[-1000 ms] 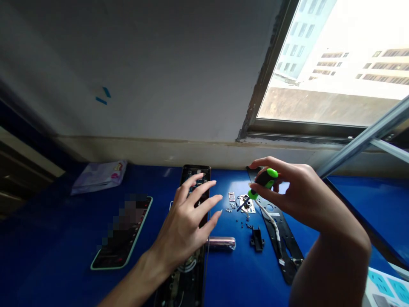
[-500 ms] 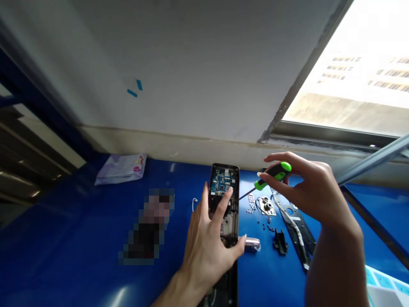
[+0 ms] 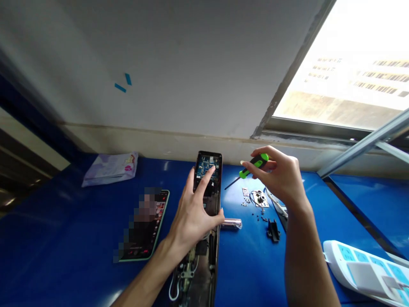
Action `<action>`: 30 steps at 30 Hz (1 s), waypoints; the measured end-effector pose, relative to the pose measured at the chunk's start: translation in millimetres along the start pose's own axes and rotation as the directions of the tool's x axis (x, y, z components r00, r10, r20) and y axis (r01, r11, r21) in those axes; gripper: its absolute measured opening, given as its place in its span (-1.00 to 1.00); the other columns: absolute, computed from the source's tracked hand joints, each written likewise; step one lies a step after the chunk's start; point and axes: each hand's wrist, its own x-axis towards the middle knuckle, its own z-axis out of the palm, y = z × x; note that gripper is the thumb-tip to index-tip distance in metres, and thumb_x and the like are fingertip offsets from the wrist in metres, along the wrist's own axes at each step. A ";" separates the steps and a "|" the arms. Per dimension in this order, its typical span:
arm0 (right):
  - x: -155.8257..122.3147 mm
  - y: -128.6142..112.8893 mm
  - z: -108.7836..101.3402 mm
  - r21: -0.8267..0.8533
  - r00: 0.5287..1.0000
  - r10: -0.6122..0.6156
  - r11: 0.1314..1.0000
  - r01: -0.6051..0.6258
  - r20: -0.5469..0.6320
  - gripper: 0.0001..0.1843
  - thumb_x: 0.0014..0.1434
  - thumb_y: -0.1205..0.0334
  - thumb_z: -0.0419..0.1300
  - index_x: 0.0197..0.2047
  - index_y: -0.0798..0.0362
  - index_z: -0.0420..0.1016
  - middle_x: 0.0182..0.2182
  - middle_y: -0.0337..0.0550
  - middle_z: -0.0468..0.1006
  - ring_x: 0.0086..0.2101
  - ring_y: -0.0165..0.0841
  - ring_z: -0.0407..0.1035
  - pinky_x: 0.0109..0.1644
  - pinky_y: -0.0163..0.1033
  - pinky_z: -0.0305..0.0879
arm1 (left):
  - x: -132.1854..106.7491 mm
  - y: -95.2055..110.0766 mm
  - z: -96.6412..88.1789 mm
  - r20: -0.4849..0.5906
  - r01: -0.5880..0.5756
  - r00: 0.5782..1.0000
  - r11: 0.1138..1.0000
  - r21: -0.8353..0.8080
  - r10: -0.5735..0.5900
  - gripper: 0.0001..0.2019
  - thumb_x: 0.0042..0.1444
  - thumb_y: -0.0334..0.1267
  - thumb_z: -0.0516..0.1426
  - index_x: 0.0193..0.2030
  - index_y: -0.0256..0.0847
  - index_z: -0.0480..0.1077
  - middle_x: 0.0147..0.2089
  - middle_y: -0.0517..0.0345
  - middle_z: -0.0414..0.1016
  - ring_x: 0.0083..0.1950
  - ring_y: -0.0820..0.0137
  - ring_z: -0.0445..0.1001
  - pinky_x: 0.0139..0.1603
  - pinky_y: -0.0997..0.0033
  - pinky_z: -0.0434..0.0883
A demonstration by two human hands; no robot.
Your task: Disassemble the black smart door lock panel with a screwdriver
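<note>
A long dark device housing (image 3: 218,200) lies lengthwise in front of me, its inside facing up. At its far end sits a blue circuit board (image 3: 204,165); a metal mechanism and cables show nearer me. My left hand (image 3: 194,209) spans the housing, thumb at the right edge, other fingers at the left, a fingertip over the board. In my right hand (image 3: 277,170) is a green-and-black screwdriver (image 3: 254,165), pinched by the handle. Its shaft slants down left, and the tip appears just right of the housing, apart from it.
Right of the housing are a pink cylinder (image 3: 231,224), small screws (image 3: 246,201), a small module with a cable (image 3: 261,198) and a black bracket (image 3: 273,231). A power strip (image 3: 334,249) lies at the right. Leftward are a phone (image 3: 145,230) and a purple-white packet (image 3: 110,169).
The view has shifted, bringing the power strip further into sight. The screwdriver's tip has drawn slightly away from the housing's right edge. My left hand keeps its hold on the housing.
</note>
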 end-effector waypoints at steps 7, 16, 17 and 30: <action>-15.4 11.9 24.6 0.020 0.962 0.256 0.966 -0.259 0.093 -0.62 0.22 -0.12 0.32 -0.28 -0.04 0.30 -0.35 -0.10 0.70 -0.54 -0.29 0.61 -0.60 -0.35 0.23 | 29.1 -9.8 -0.4 -0.016 0.005 1.000 0.999 0.032 -0.005 0.01 0.03 -0.27 0.40 0.59 0.04 0.06 0.63 -0.30 -0.05 0.60 -0.27 0.11 0.47 -0.26 0.33; -59.5 26.8 63.3 -0.155 0.889 0.373 0.926 -0.343 0.264 -0.83 0.25 0.16 0.22 -0.22 -0.08 0.26 -0.58 -0.35 0.53 -0.57 -0.30 0.46 -0.46 -0.29 0.19 | 49.0 -15.2 12.3 -0.096 -0.139 0.985 0.987 0.080 0.146 -0.11 0.09 -0.23 0.38 0.54 0.00 0.16 0.63 -0.21 -0.05 0.60 -0.26 0.09 0.47 -0.32 0.29; -59.4 26.9 66.3 -0.169 0.880 0.378 0.925 -0.341 0.288 -0.86 0.27 0.20 0.22 -0.17 -0.06 0.30 -0.59 -0.37 0.50 -0.57 -0.31 0.45 -0.45 -0.29 0.22 | 48.9 -13.7 12.3 -0.127 -0.183 0.972 0.976 0.115 0.198 -0.19 0.12 -0.24 0.36 0.51 -0.03 0.22 0.63 -0.21 -0.05 0.61 -0.28 0.02 0.48 -0.37 0.25; 7.6 44.5 80.3 -0.207 0.696 0.323 0.946 -0.248 0.641 -0.60 0.43 0.06 0.28 0.23 0.04 0.48 0.15 -0.01 0.55 0.01 -0.19 0.54 0.07 0.04 0.56 | -15.6 80.7 21.1 0.376 -0.809 0.326 0.462 -0.364 0.867 -0.74 0.35 -0.27 0.09 -0.39 -0.14 0.49 -0.31 0.06 0.66 -0.23 0.25 0.63 -0.16 0.21 0.58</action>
